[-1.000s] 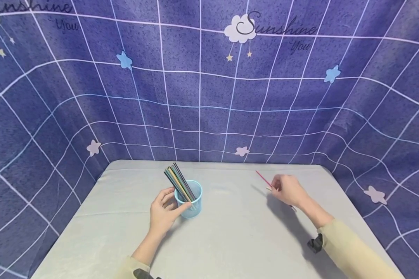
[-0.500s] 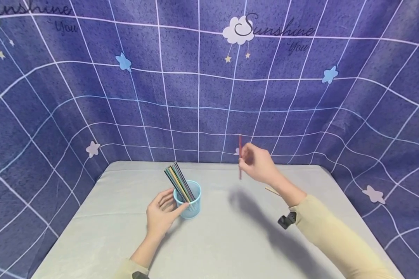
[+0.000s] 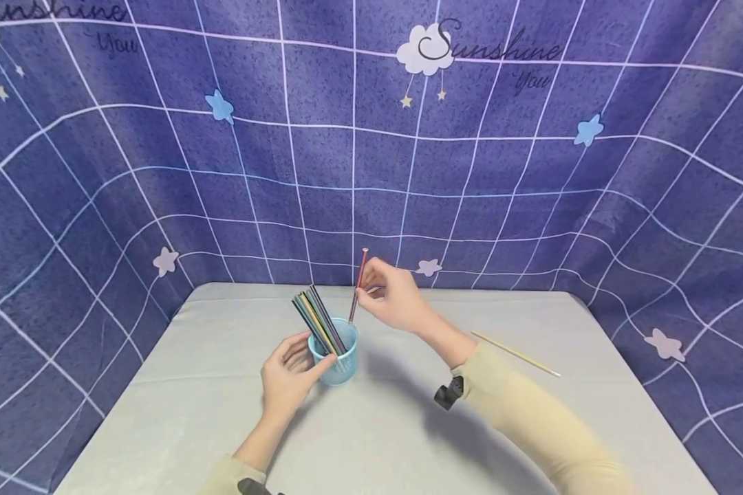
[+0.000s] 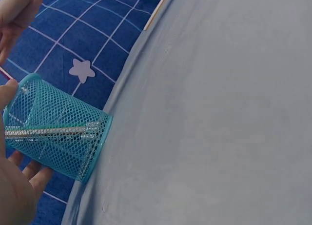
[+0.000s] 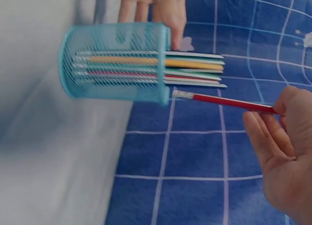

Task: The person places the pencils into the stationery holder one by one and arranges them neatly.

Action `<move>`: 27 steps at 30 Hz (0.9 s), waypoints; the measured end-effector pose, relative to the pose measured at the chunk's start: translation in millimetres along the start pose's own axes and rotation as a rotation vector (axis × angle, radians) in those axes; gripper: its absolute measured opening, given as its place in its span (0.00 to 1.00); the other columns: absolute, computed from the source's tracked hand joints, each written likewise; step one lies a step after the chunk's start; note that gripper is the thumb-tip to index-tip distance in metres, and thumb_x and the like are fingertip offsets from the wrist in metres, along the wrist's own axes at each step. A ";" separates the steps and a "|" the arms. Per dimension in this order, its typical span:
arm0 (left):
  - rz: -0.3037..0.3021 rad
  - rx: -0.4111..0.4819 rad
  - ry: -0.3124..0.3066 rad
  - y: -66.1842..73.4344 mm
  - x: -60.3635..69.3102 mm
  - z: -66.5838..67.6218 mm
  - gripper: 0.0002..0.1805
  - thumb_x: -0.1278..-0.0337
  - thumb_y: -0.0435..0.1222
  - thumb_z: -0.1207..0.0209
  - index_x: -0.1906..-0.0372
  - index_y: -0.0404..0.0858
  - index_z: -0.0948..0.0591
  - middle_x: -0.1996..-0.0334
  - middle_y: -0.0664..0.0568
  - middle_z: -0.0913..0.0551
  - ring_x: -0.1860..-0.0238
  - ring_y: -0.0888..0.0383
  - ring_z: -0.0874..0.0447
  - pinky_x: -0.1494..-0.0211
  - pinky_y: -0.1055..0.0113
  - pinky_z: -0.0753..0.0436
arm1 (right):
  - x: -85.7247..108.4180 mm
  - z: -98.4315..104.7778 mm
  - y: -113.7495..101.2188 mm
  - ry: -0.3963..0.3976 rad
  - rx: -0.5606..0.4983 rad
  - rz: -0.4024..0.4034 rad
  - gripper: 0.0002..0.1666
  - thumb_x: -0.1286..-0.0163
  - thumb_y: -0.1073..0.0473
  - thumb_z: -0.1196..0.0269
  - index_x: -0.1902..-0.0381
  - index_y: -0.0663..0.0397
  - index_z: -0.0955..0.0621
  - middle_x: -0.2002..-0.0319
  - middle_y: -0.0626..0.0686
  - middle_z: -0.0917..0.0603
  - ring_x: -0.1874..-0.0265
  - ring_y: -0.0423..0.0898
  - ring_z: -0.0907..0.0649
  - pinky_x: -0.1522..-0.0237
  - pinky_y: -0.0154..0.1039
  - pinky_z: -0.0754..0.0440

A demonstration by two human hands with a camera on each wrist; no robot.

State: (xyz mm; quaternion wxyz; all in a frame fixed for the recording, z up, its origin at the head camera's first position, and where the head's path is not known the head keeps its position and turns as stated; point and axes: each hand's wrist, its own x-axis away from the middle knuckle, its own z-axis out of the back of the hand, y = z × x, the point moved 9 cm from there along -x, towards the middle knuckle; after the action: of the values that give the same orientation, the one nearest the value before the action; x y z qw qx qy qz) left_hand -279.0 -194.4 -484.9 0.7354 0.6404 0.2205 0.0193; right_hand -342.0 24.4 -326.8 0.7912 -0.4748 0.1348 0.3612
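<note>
A light blue mesh pencil cup [image 3: 340, 375] stands on the table, and my left hand [image 3: 285, 388] grips its left side with the thumb near the rim. Several pencils [image 3: 314, 317], dark, green and yellow, lean to the left inside it. My right hand [image 3: 398, 299] pinches a red pencil [image 3: 362, 268] steeply upright at the cup's back right rim. In the right wrist view, the silvery end of the red pencil [image 5: 229, 102] points at the mouth of the mesh cup [image 5: 114, 34]. The left wrist view shows pencil ends through the cup's mesh wall [image 4: 58, 108].
A yellow pencil [image 3: 516, 353] lies on the table to the right, behind my right forearm. The table has a pale grey cloth [image 3: 371, 440]. A dark blue curtain [image 3: 384, 172] with grid lines and stars encloses the back and sides.
My right hand has lifted the red pencil off the right side of the table, turned it upright and carried it left to the cup. The left hand stays on the cup.
</note>
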 end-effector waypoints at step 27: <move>-0.046 0.011 -0.006 5.4 -2.2 -0.4 0.33 0.66 0.31 0.13 0.47 0.35 0.12 0.48 0.40 0.09 0.46 0.43 0.08 0.45 0.60 0.06 | -3.5 -83.4 16.0 -0.204 0.468 -0.005 0.08 0.33 0.67 0.28 0.66 0.58 0.18 0.67 0.55 0.07 0.68 0.44 0.08 0.66 0.27 0.09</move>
State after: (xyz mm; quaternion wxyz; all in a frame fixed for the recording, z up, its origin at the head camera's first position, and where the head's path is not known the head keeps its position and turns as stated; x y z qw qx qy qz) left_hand -279.8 -193.8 -479.1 0.7328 0.6393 0.2329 -0.0007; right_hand -344.8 -43.4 -378.1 0.8899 -0.2404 0.1330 0.3642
